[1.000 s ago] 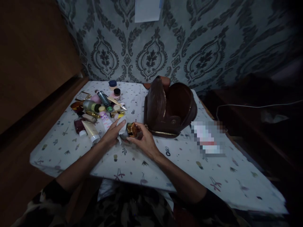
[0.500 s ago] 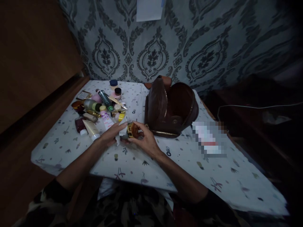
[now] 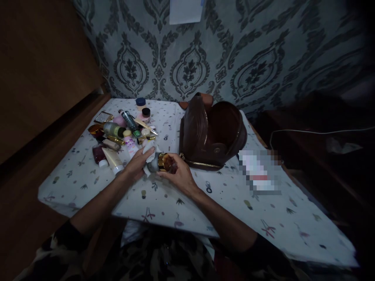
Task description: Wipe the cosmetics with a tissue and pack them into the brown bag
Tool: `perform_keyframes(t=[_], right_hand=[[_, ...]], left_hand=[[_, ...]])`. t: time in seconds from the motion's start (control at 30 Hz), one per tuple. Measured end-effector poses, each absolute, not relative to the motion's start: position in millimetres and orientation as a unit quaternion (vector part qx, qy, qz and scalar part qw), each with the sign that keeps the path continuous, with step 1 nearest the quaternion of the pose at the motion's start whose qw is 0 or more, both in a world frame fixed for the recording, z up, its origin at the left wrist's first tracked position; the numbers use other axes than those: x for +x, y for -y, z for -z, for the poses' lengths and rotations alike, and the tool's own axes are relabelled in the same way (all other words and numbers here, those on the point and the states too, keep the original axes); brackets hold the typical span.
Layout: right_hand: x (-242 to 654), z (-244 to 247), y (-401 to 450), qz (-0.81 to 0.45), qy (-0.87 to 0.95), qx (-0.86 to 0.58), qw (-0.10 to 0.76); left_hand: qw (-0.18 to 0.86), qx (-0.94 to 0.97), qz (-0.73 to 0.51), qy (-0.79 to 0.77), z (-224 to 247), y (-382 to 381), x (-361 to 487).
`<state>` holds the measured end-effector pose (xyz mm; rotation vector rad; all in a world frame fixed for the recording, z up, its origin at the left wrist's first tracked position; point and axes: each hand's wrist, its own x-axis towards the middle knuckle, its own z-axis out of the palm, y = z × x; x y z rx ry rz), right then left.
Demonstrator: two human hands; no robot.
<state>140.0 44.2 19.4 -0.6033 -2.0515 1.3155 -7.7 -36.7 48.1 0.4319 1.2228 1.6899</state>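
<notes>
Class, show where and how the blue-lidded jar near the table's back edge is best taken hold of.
Best grip, I'd judge: the blue lid, pinched across its sides from above. The jar stands upright with that round lid on top, while the black-lidded jar sits close in front.

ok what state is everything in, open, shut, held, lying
brown leather bag: unzipped, open
translucent container with gold band: sideways, in right hand
white tissue: crumpled, in left hand
blue-lidded jar: upright, closed
black-lidded pink jar: upright, closed
cream tube with white cap: lying, capped
dark red bottle with white cap: lying, capped
</notes>
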Motion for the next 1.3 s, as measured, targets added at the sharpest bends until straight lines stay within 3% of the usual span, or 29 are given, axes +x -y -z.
perform_keyframes(t=[0.2, 0.67, 0.93, 1.3], right_hand=[[140, -13, -48, -0.509, 0.764, -0.226, 0.325], [140, -15, -44, -0.513, 0.782, -0.215, 0.284], [142, -22, -47, -0.478, 0.794, -0.205, 0.313], [139, -16, -46, -0.504, 0.774, -0.229, 0.306]], left_hand=[[0.564, 0.206, -0.623, -0.501, -52, 40, -9], [0.452, 0.183, -0.716, -0.499, -43, 34, -4], [0.572, 0.21, -0.612, -0.505, -50, 41, -7], [0.463, 0.146, -0.72, -0.496, -48, 33, 0]])
